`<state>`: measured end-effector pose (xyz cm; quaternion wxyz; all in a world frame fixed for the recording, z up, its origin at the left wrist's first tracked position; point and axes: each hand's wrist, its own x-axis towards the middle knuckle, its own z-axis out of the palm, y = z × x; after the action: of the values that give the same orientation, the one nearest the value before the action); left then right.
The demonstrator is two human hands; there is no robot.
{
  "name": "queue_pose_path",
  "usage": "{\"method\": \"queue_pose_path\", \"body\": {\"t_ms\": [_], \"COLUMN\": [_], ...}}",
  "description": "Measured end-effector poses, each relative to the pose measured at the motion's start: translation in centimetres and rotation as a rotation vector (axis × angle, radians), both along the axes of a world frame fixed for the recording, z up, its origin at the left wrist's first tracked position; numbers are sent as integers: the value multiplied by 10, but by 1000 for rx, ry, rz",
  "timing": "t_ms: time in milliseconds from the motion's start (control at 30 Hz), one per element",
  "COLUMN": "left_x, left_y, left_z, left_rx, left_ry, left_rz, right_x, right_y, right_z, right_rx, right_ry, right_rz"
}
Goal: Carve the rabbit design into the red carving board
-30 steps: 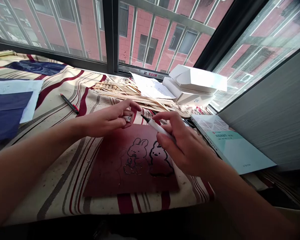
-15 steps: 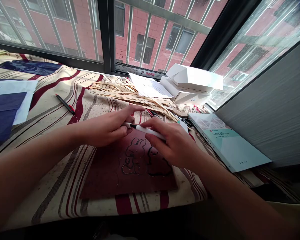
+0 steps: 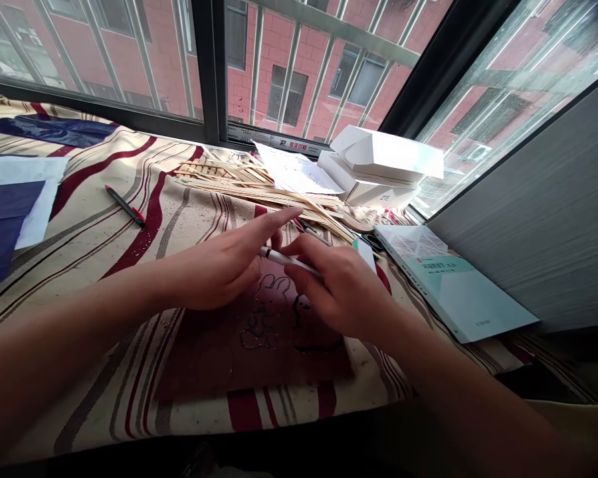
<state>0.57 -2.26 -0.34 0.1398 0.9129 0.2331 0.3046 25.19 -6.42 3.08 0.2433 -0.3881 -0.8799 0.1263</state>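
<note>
In my right hand (image 3: 346,285), closed fingers grip a white pen (image 3: 295,261) by its barrel, pointing left. My left hand (image 3: 224,262) is at the pen's left end, its index finger stretched out and the other fingers curled around the short white cap (image 3: 263,251). A narrow dark band shows between cap and barrel. Beneath both hands lies a dark reddish-brown board (image 3: 204,358) on the cloth. It bears a rabbit outline (image 3: 264,312) in dark lines. A second outlined figure beside it is partly covered by my right hand.
Thin wooden strips (image 3: 229,174) and a paper sheet (image 3: 296,171) lie by the window, beside a white box (image 3: 379,189). A pale green book (image 3: 463,285) rests at right. On the striped cloth (image 3: 144,159) at left are a black-and-red pen (image 3: 124,206) and dark blue material (image 3: 2,226).
The pen's dark tip, visible earlier between barrel and cap, is now covered, with cap and barrel brought together. My left hand has flattened somewhat, its index finger reaching farther right.
</note>
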Motion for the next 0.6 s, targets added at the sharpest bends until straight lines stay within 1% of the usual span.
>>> {"method": "queue_pose_path", "body": {"t_ms": [133,167,267,333,467,500,533,567,600], "left_x": [6,7,11,12,14,14,14,14,14], "left_y": [-2,-2,-5,-7,-9,-8,-8,-7,-6], "left_z": [-2,-1,0,1,1,0,0,-1,-2], "left_rx": [5,-7,-17,-4,62,77,84,87,84], "left_ry": [-113,-119,-120,-122,-166,-169,-164,-157,-149], "left_rz": [-18,-23,-33,-31,-69,-72,-70,-68,-69], "right_x": [1,1,-1,-2,-2,-1,0,1,3], "right_y": [0,0,3,5,6,6,6,6,6], "right_z": [2,2,1,-1,-4,-4,-4,-4,-4], "right_rx": [-77,-126,-371,-499,-625,-635,-604,-530,-422], "right_ry": [131,169,309,408,533,532,505,455,392], "right_rz": [-7,-6,7,20,63,65,59,53,53]}}
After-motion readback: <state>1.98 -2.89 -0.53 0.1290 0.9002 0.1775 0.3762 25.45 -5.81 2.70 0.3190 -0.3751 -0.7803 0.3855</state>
